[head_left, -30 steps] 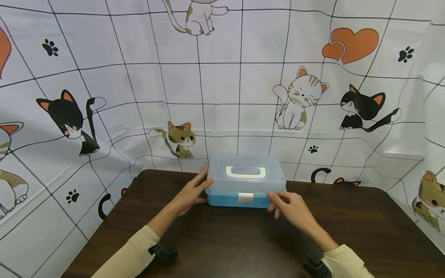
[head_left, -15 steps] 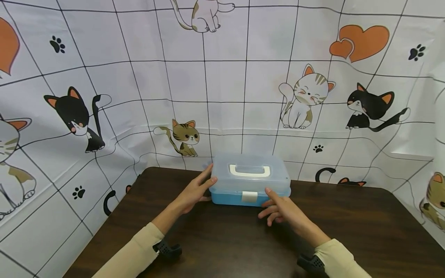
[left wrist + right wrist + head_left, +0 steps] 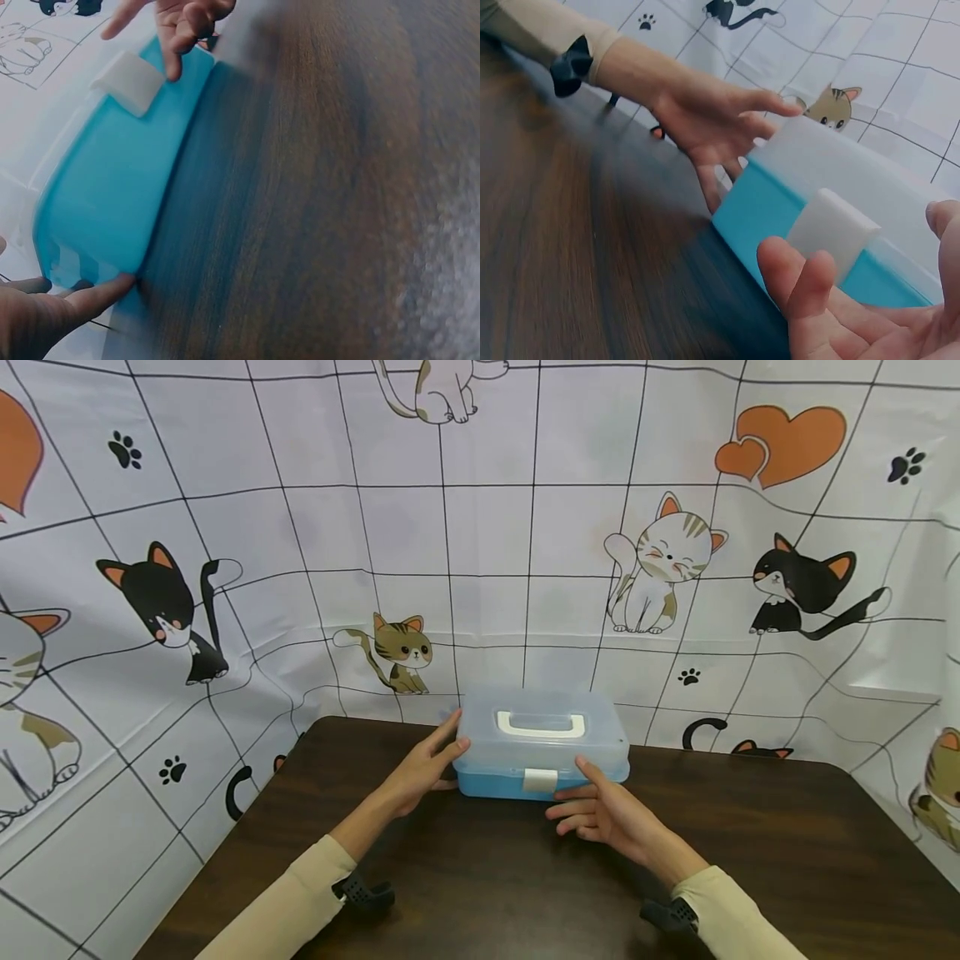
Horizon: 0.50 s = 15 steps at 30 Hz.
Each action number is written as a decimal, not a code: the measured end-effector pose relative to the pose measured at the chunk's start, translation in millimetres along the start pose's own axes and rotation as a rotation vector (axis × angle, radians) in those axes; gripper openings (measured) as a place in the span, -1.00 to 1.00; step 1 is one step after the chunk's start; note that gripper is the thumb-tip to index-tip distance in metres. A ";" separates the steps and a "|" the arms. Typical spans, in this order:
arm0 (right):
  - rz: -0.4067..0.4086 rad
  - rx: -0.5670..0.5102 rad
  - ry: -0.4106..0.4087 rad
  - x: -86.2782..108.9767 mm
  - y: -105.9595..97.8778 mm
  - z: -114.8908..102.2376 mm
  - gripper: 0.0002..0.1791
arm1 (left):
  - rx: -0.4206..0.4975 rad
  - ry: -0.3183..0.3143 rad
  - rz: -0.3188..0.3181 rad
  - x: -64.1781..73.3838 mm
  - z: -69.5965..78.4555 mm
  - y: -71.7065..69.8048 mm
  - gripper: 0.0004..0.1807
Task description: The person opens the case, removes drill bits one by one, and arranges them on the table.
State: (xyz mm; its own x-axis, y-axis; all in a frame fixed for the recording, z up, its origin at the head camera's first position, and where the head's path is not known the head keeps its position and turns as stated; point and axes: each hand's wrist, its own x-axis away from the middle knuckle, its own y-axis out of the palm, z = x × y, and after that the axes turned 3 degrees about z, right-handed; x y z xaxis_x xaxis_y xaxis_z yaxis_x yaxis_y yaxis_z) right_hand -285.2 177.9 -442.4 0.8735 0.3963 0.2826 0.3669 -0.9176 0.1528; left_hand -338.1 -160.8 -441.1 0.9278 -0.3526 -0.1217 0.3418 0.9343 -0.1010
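Note:
A plastic storage box with a blue base (image 3: 491, 785) and a frosted clear lid (image 3: 480, 750) sits on the table, lid down. On its top is a white carrying handle (image 3: 540, 733); a white latch (image 3: 540, 780) is at the front middle. My left hand (image 3: 418, 772) rests against the box's left end, fingers spread, with fingertips at the base's lower corner in the left wrist view. Close to the right of the latch is my right hand (image 3: 609, 814), its fingers loosely extended and nothing gripped. In the right wrist view its fingertips overlap the latch (image 3: 832, 229).
The box stands near the back edge of a dark wooden table (image 3: 480, 893). Behind it hangs a white sheet (image 3: 480, 543) with a grid and cartoon cats. Black straps (image 3: 363, 893) are on both wrists.
My right hand has shifted left along the box's front toward the latch, and its fingers have opened out. My left hand keeps its place on the box's end. The head view has moved slightly.

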 end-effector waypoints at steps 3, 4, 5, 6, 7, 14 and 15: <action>-0.009 -0.040 0.001 -1.2 2.9 1.0 0.07 | -0.009 -0.005 -0.008 -0.5 0.1 0.2 -0.17; -0.012 -0.050 0.002 -1.8 3.7 1.9 0.06 | -0.012 -0.006 -0.011 -0.6 0.2 0.3 -0.16; -0.014 -0.057 0.005 -2.3 4.7 2.9 0.06 | -0.015 -0.008 -0.013 -0.6 0.5 0.3 -0.16; -0.021 -0.065 0.010 -3.0 5.6 3.9 0.06 | -0.016 -0.010 -0.015 -0.7 0.8 0.4 -0.16; -0.031 -0.079 0.016 -4.0 6.6 5.1 0.05 | -0.016 -0.013 -0.013 -0.5 1.2 0.5 -0.16; -0.083 -0.348 0.090 -12.7 14.6 10.3 -0.01 | -0.015 -0.019 0.000 0.0 2.3 0.1 -0.15; -0.076 -0.400 0.096 -13.5 15.8 10.5 -0.05 | -0.013 -0.020 -0.001 0.1 2.2 0.2 -0.15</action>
State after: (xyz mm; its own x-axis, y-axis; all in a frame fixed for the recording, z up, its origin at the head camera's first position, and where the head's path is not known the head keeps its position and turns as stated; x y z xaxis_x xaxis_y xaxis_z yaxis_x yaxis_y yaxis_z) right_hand -287.8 157.7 -453.8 0.8079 0.4810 0.3405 0.2595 -0.8092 0.5271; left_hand -337.5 -160.5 -439.0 0.9303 -0.3524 -0.1014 0.3411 0.9331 -0.1137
